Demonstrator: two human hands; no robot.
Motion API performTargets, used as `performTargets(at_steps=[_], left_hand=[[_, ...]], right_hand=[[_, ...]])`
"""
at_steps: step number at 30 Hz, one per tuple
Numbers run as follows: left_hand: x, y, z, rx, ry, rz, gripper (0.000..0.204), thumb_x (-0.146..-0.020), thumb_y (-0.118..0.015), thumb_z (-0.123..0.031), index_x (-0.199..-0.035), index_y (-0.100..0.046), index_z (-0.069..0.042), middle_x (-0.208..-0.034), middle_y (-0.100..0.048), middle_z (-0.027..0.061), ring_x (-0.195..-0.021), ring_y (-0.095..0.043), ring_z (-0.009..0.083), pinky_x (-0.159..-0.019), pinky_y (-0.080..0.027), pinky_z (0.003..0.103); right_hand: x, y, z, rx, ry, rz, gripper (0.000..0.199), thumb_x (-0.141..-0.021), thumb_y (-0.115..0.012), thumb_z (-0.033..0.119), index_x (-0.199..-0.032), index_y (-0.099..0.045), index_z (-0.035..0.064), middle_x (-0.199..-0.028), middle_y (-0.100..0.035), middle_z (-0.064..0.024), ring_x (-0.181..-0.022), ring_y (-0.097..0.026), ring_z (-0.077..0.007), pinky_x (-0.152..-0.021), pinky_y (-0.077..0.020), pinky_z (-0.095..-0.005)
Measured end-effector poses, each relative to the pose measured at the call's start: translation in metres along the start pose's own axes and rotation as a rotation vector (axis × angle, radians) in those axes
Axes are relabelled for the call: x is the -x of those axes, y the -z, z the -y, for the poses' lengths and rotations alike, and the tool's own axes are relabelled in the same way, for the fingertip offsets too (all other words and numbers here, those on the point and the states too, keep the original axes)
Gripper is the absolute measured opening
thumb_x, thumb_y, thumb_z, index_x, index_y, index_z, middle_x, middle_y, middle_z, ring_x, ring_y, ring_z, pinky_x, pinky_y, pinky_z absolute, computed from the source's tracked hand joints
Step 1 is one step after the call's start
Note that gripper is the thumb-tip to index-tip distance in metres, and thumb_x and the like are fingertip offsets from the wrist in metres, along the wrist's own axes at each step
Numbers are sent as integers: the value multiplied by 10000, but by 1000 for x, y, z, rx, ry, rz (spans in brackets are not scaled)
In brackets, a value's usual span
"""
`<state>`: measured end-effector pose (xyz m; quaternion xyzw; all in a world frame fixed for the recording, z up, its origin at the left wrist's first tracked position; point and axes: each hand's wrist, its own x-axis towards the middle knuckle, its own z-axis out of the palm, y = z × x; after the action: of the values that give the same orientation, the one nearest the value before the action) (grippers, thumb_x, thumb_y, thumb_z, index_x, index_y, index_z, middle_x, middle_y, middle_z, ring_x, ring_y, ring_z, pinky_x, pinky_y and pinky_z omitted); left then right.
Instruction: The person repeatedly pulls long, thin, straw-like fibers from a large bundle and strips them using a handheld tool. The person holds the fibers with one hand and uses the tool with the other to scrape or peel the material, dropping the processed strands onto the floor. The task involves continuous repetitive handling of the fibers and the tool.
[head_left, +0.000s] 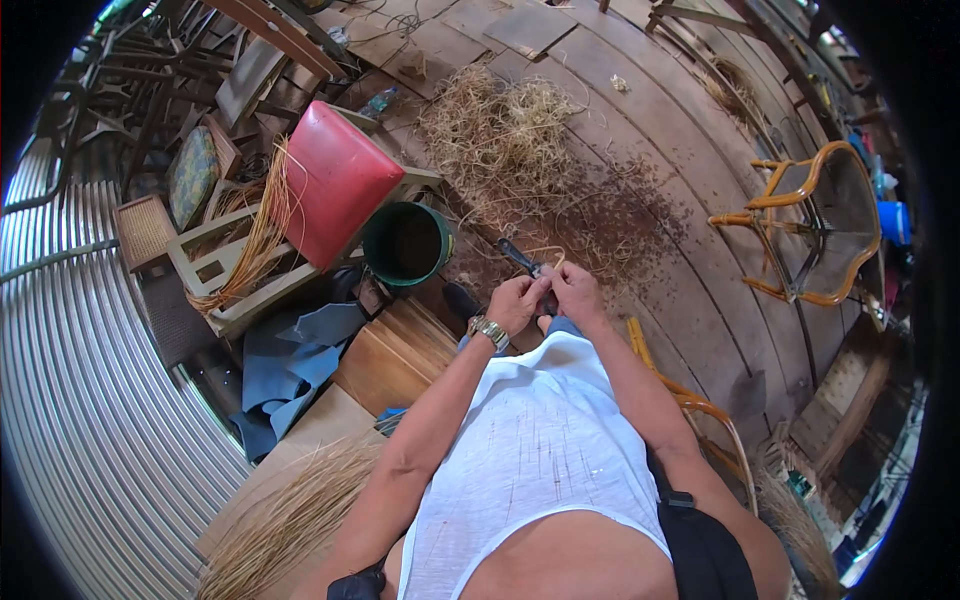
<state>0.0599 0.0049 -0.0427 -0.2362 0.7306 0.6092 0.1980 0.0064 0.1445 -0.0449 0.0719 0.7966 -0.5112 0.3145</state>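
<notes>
My left hand [515, 304], with a metal watch on its wrist, and my right hand [577, 293] meet in front of my lap, their fingers closed and thumbs close together. A slim tool with a dark rounded handle [515, 252] points away to the upper left, and its other end runs in between my hands. My right fingers pinch a pale cane strip [550, 249] that curves in a loop beside the tool. The fingers hide the spot where strip and tool meet, and which hand bears the tool is hard to make out.
Cane shavings [510, 125] lie heaped on the wooden floor [680, 160]. Left stand a dark green bucket [362, 240] and a red-cushioned seat [345, 175] draped with cane strips [265, 240]. A rattan chair [790, 200] stands at right. A cane bundle [295, 515] lies near left.
</notes>
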Motion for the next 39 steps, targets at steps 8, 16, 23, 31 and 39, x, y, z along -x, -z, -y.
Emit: performTargets(at_steps=[8,16,23,31,39], left_hand=[[80,59,-1,-51,-117,-228,364,-896,-648,-332,-736,-579,-13,-592,-487,41,-580,-434,102,-536,-394,309],[268,182,202,-267,394,-197,477,-836,-687,-429,-1089,-647,-26,-901,-641,130,-844,-602,223,-748,-478,345],[82,97,92,41,-11,-129,795,-819,-694,-473,-1352,-433,56,-1341,-518,227,-929,-664,250,-772,-530,333],[-29,22,20,68,110,-4,424,-924,-581,-422,-847,-635,-9,-725,-656,82,-631,-621,197,-590,-482,335],[114,122,24,-346,-96,-103,335,-939,-566,-349,-797,-598,-48,-667,-571,158,-601,-566,300,-574,-443,396]], right_hand=[[-60,15,-2,-109,-119,58,352,-886,-652,375,-734,-601,61,-539,-576,-50,-369,-478,-106,-349,-357,-262],[-102,125,42,66,-60,-116,361,-905,-628,399,-731,-553,93,-534,-546,-16,-354,-448,-86,-323,-323,-235],[-56,34,30,-17,-72,29,331,-887,-652,330,-709,-589,58,-529,-569,-34,-411,-518,-90,-363,-379,-249],[-47,-9,17,18,-114,33,340,-888,-652,346,-721,-591,57,-531,-557,-29,-402,-503,-88,-359,-376,-248],[-132,159,23,32,-194,-286,313,-887,-637,378,-816,-616,75,-554,-564,-31,-407,-511,-119,-372,-388,-262]])
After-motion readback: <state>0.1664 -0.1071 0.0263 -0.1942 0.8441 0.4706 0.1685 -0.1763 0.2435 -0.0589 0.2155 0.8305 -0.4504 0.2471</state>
